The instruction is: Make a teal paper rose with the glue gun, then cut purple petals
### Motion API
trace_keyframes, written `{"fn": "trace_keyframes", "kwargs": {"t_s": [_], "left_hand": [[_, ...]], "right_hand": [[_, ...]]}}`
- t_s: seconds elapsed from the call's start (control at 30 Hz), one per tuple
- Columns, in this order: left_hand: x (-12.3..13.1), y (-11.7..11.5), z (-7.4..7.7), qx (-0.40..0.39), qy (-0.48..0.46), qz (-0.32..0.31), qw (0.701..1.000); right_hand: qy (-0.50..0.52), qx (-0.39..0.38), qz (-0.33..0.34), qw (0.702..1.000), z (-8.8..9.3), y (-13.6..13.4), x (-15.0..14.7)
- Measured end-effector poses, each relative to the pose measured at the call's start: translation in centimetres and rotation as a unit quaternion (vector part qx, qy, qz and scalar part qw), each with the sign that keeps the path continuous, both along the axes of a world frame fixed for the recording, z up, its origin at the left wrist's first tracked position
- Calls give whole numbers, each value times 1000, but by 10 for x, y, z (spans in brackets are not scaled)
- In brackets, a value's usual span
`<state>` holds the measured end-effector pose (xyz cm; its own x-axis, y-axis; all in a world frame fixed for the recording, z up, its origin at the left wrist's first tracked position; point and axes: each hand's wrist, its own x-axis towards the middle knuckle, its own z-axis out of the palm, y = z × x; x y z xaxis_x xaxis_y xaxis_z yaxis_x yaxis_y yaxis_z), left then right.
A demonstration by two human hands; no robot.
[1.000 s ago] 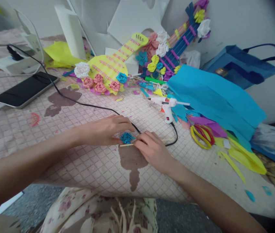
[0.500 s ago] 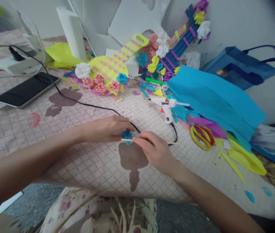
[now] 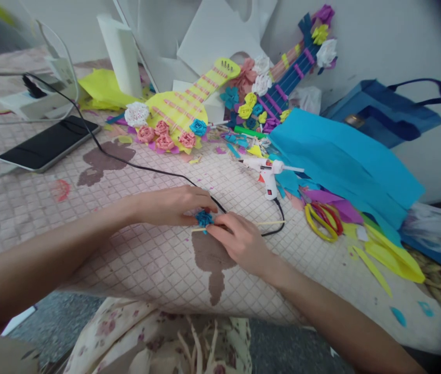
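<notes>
A small blue paper flower [image 3: 204, 218] sits low over the quilted cloth, between my two hands. My left hand [image 3: 177, 204] has its fingers closed on the flower's left and upper side. My right hand [image 3: 242, 241] is closed round a thin wooden stick [image 3: 270, 223], whose tip pokes out to the left just below the flower. The right fingertips are at the flower's right edge; whether they press on it I cannot make out. Just behind the hands runs a black cord [image 3: 154, 169].
A white hot glue gun [image 3: 269, 174] lies beyond my right hand, with yellow and red scissors [image 3: 320, 222] to its right. Flower-trimmed yellow [image 3: 179, 115] and blue [image 3: 288, 78] paper guitars are behind. Blue sheets [image 3: 345, 156], a tablet [image 3: 49, 144] and a power strip [image 3: 37, 98] flank them.
My right hand has shifted slightly left toward the blue flower, and the stick has moved a little with it. The left hand has hardly moved; the whole view has shifted slightly.
</notes>
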<state>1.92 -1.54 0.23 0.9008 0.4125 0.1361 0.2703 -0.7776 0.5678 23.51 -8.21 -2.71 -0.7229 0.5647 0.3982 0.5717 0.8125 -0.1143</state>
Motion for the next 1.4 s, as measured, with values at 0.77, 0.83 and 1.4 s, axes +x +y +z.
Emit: {"fn": "trace_keyframes", "kwargs": {"t_s": [0.77,0.83,1.4], "left_hand": [[0,4,3,-22,10,-16,1000],[0,4,4,-24,13,-16,1000],[-1,-8,4,37,-29,27,999]], "right_hand": [[-14,50,-21,998,-1,-4,-6],[-18,60,-22,998,-2,-4,-6],[-12,26,-48,998,-2,-3,-8]]}}
